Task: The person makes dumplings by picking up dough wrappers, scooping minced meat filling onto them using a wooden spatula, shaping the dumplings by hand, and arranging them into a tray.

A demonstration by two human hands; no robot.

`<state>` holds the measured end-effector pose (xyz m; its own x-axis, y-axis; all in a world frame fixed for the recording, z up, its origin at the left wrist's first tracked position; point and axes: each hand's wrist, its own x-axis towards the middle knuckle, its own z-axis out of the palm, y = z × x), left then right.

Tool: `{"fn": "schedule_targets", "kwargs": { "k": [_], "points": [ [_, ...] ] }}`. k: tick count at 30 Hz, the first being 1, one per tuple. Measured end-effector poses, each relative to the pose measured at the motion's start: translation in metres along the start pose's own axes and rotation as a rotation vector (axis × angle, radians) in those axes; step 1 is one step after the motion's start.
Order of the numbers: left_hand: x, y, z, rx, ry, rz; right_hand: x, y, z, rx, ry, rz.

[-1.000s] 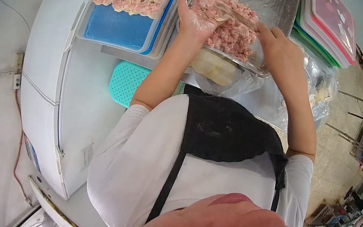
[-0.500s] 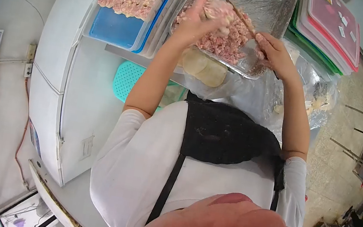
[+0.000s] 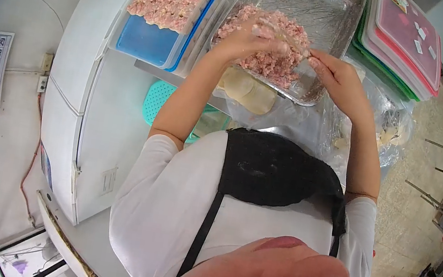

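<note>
A metal tray (image 3: 350, 11) holds a mound of pinkish minced meat (image 3: 279, 66). Over the mound my left hand (image 3: 248, 41) is curled, palm up, around what looks like a pale, meat-filled dumpling; motion blur hides its outline. At the tray's right side my right hand (image 3: 335, 78) grips a thin stick-like spatula (image 3: 298, 47), its far end reaching toward my left hand. Round, pale dumpling wrappers (image 3: 249, 92) lie stacked on plastic just in front of the tray. To the left, rows of filled dumplings (image 3: 171, 0) cover the far part of a plastic container (image 3: 144, 42) with a blue bottom.
Stacked containers with pink and green lids (image 3: 405, 40) stand to the right of the tray. Clear plastic bags (image 3: 379, 114) lie below them. A turquoise perforated basket (image 3: 157, 102) sits under the left forearm, beside a white refrigerator (image 3: 66, 96).
My left hand has lowered and turned over the meat, its raised thumb now folded in. The spatula's tip has come in against the left hand; the right hand has shifted slightly.
</note>
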<state>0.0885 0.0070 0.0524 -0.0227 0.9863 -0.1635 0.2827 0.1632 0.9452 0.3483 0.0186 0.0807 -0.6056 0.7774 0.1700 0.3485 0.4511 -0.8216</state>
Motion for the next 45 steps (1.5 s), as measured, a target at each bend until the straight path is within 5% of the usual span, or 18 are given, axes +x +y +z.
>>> {"fn": "schedule_targets", "kwargs": {
  "k": [4,7,16,20,22,25,30,34,36,40,45],
  "points": [
    [-0.017,0.018,-0.004,-0.019,-0.197,0.316,-0.004,-0.007,-0.010,-0.030,-0.060,-0.027],
    [-0.017,0.023,-0.005,0.298,-0.057,0.699,-0.007,-0.023,-0.023,-0.051,-0.092,-0.012],
    [-0.012,0.002,-0.011,0.390,-0.206,0.492,0.011,0.029,0.008,-0.183,-0.173,-0.107],
    [-0.006,-0.018,-0.008,0.299,0.003,0.087,0.014,0.010,0.012,-0.663,0.002,-0.072],
    [0.004,-0.043,-0.010,0.259,0.173,0.061,0.011,0.008,0.028,-0.589,0.076,-0.150],
    [0.006,-0.034,-0.026,0.162,-0.199,-0.043,0.010,0.054,0.046,-0.645,-0.045,-0.019],
    [-0.022,-0.011,-0.041,0.234,-0.035,0.230,0.007,0.046,0.014,-0.692,-0.131,0.132],
    [-0.027,0.022,-0.038,0.353,0.065,0.621,0.004,0.010,-0.007,-0.077,-0.017,0.072],
    [-0.025,0.023,-0.040,0.323,-0.149,0.525,0.005,-0.018,-0.002,0.097,-0.143,0.091],
    [-0.011,0.002,-0.042,0.549,-0.235,0.691,0.016,0.015,0.030,-0.041,-0.241,-0.009],
    [0.011,-0.064,-0.035,0.480,-0.091,0.482,0.013,-0.002,0.032,-0.651,0.010,-0.080]
  ]
}}
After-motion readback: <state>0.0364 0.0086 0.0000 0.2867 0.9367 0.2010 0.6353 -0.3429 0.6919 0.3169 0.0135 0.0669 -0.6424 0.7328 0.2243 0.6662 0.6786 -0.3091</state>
